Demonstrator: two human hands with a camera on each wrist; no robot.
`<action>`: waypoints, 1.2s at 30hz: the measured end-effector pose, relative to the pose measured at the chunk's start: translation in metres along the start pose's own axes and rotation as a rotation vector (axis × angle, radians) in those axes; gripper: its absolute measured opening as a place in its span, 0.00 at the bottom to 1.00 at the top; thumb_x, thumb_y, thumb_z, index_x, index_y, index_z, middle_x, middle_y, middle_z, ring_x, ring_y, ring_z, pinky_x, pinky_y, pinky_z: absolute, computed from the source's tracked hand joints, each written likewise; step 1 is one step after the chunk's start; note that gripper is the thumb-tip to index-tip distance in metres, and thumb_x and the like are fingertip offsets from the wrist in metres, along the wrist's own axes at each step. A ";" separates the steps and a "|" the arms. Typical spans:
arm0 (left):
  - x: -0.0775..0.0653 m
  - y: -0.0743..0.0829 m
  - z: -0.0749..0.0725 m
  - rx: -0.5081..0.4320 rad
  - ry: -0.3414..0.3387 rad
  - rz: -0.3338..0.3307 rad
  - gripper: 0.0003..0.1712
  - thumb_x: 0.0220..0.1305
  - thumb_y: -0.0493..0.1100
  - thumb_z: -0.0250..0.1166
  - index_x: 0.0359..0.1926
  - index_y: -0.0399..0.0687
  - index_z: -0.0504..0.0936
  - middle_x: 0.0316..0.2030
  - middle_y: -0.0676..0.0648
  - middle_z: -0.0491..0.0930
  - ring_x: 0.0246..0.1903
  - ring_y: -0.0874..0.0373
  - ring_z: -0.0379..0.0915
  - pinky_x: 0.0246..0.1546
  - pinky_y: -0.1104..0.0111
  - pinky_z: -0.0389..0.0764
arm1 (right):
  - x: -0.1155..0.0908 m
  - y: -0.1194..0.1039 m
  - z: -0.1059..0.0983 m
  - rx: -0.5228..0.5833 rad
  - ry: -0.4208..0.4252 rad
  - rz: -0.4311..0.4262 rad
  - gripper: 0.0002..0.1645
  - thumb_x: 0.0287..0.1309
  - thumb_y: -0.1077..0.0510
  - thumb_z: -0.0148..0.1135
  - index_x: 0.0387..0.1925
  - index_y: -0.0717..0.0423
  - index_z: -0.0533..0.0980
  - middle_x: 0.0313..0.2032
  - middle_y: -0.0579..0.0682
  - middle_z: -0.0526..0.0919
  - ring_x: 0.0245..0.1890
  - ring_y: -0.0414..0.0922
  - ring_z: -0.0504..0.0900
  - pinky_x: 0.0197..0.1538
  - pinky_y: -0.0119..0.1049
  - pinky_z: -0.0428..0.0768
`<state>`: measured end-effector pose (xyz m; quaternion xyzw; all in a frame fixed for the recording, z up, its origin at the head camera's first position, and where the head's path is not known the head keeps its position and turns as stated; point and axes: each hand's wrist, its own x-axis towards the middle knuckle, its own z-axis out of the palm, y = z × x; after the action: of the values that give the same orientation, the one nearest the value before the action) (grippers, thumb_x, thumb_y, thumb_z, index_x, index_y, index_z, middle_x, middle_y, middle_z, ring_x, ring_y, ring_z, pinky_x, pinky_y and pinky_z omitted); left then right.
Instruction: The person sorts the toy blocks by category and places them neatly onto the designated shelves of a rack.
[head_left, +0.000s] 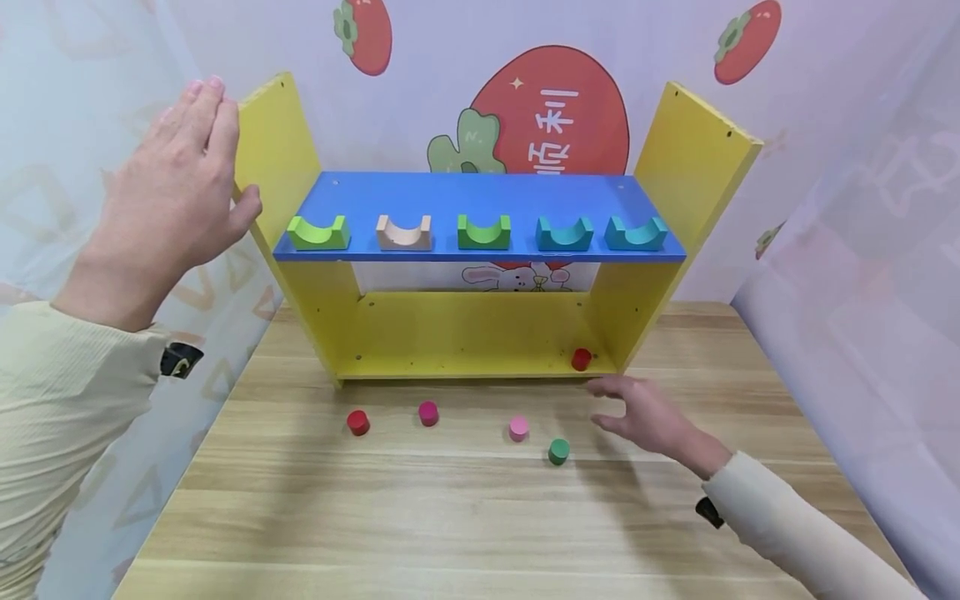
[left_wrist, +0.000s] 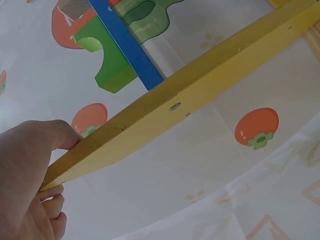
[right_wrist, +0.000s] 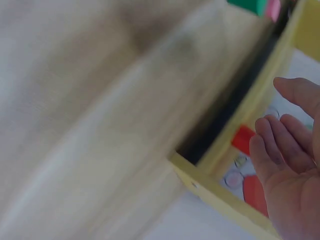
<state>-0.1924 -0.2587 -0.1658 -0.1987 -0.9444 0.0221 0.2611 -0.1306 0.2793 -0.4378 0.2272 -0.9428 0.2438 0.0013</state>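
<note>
My left hand (head_left: 168, 183) holds the upper left edge of a yellow-and-blue shelf (head_left: 480, 196). In the left wrist view the thumb lies on one face of its yellow side panel (left_wrist: 125, 125) and the fingers on the other. At the lower right front of the shelf hovers my right hand (head_left: 648, 412), thumb and fingers spread with nothing between them. Just beyond its fingertips, a small red cylinder (head_left: 581, 359) rests on the lower yellow board. On the table left of this hand are a green cylinder (head_left: 558, 452) and a pink cylinder (head_left: 518, 428).
Several semicircular cradles line the blue board's front edge, among them a lime one (head_left: 318, 234), a beige one (head_left: 404, 234) and a teal one (head_left: 636, 234). A second red cylinder (head_left: 358, 422) and a magenta cylinder (head_left: 428, 413) stand on the wooden table (head_left: 420, 525). Printed cloth surrounds it.
</note>
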 end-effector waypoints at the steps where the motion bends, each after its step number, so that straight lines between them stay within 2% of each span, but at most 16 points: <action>1: 0.000 0.000 0.000 0.003 0.000 0.000 0.46 0.70 0.40 0.57 0.78 0.20 0.47 0.80 0.22 0.47 0.83 0.30 0.42 0.86 0.47 0.44 | -0.004 -0.001 0.004 0.003 -0.015 -0.011 0.28 0.59 0.60 0.77 0.60 0.62 0.82 0.54 0.57 0.90 0.54 0.56 0.89 0.57 0.54 0.89; 9: 0.000 0.000 0.000 0.018 -0.008 -0.001 0.47 0.70 0.40 0.57 0.79 0.20 0.45 0.80 0.22 0.47 0.82 0.29 0.42 0.86 0.47 0.44 | -0.023 -0.008 0.036 0.157 -0.107 -0.065 0.28 0.57 0.63 0.77 0.60 0.60 0.82 0.55 0.54 0.90 0.55 0.52 0.90 0.60 0.48 0.88; 14: 0.000 0.001 0.000 0.011 -0.015 -0.004 0.47 0.70 0.40 0.57 0.79 0.20 0.46 0.81 0.22 0.47 0.83 0.30 0.42 0.86 0.46 0.43 | -0.026 -0.008 0.051 0.218 -0.124 -0.073 0.28 0.58 0.62 0.77 0.60 0.58 0.82 0.56 0.52 0.89 0.57 0.50 0.89 0.62 0.46 0.88; 24: 0.002 0.002 0.001 0.003 -0.011 -0.005 0.47 0.70 0.40 0.57 0.78 0.20 0.46 0.81 0.22 0.47 0.83 0.30 0.42 0.86 0.46 0.44 | -0.024 -0.010 0.067 0.238 -0.085 -0.098 0.26 0.56 0.62 0.79 0.58 0.58 0.84 0.52 0.49 0.91 0.53 0.40 0.88 0.58 0.40 0.89; 30: 0.002 0.001 0.001 0.004 -0.022 -0.011 0.47 0.70 0.40 0.57 0.79 0.20 0.45 0.81 0.23 0.45 0.83 0.31 0.40 0.86 0.48 0.42 | -0.021 -0.013 0.068 0.186 -0.083 -0.092 0.25 0.56 0.62 0.79 0.56 0.56 0.84 0.50 0.47 0.91 0.50 0.39 0.88 0.56 0.38 0.90; 36: 0.000 0.001 0.000 0.016 -0.023 -0.012 0.47 0.71 0.40 0.57 0.79 0.20 0.45 0.81 0.23 0.45 0.83 0.31 0.40 0.87 0.49 0.41 | -0.017 -0.015 0.069 0.154 -0.069 -0.123 0.23 0.56 0.62 0.79 0.54 0.56 0.85 0.48 0.47 0.91 0.47 0.37 0.87 0.52 0.36 0.91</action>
<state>-0.1925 -0.2581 -0.1659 -0.1907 -0.9483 0.0305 0.2519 -0.1017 0.2427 -0.4938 0.2924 -0.9051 0.3069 -0.0334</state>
